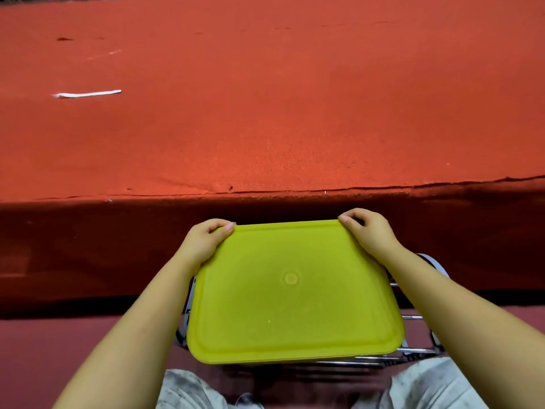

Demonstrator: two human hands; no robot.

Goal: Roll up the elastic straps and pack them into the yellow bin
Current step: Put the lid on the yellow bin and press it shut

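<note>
We held the yellow bin (290, 293) by its two far corners, below the front edge of the red table (265, 113) and above a metal wire rack (413, 354). What faced us was one flat yellow surface, and we could not tell whether it was a lid or the bin's underside. Our left hand (206, 240) gripped the far left corner with fingers curled over the edge; our right hand (367, 230) pinched the far right corner the same way. The only strap we could see was a white elastic strap (87, 94) lying flat and unrolled on the table, far to the left and well apart from the bin. So, as far as we could judge, nothing visible had been rolled, and at least that strap was left to roll and pack. The bin's inside was hidden, so we could not say whether any straps were already in it. The rack was mostly covered by the bin, and our own legs in pale trousers (427, 385) were cut off below.
</note>
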